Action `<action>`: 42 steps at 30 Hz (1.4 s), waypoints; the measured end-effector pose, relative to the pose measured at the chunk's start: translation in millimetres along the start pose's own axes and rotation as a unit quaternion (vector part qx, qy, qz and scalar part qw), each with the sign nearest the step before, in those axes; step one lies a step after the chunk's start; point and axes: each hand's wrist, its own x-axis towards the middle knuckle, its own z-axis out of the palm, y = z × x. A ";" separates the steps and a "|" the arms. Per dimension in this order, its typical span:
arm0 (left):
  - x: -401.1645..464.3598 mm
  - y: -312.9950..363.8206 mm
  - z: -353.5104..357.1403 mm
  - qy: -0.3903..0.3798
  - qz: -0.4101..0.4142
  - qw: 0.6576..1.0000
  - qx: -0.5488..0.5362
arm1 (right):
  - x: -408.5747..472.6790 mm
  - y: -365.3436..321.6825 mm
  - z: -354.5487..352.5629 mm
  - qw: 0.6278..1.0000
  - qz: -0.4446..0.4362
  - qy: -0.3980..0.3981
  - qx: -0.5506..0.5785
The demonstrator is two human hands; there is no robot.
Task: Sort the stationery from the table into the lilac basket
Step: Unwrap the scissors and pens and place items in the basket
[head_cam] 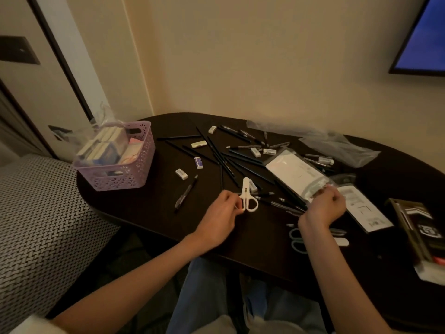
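We have our left hand (pixel 224 206) at the white scissors (pixel 248 197), fingers curled onto the near handle loop, so that grip looks closed on the scissors, though the fingertips are partly hidden. The scissors lie on the dark worktop (pixel 149 206) with their long axis running away from us, handles nearest, closed tip pointing toward the tangle of pencils (pixel 224 160). The lilac basket (pixel 120 162) sits well off to the left and farther back, so we judge the left hand is the nearer one for the carry. Our right hand (pixel 322 206) is curled, pinching the near edge of a clear plastic packet (pixel 296 174) with white paper inside. Both forearms reach forward over the worktop edge, wrists low
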 end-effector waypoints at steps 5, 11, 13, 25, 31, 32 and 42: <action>-14.3 5.9 22.4 0.013 0.023 0.998 0.051 | -8.1 6.2 -9.0 0.996 0.078 -0.050 0.002; -18.4 0.8 28.9 0.026 0.024 0.998 0.059 | -18.3 9.5 -22.6 0.978 0.143 -0.150 -0.005; -19.4 0.2 31.3 0.034 0.013 0.998 0.053 | -20.9 10.6 -24.4 0.969 0.163 -0.183 -0.010; -1.9 47.3 -9.4 0.141 -0.209 0.808 -0.532 | -51.6 14.1 -15.6 0.914 0.246 -0.322 0.005; -9.2 46.2 -13.5 0.160 -0.202 0.772 -0.581 | -66.9 19.9 -13.6 0.945 0.040 -0.290 -0.142; -11.4 44.9 -13.9 0.157 -0.200 0.765 -0.591 | -67.4 20.3 -13.1 0.945 0.027 -0.292 -0.148; -21.1 42.9 -7.1 0.168 -0.254 0.787 -0.537 | -71.2 27.8 -17.4 0.944 -0.014 -0.280 -0.175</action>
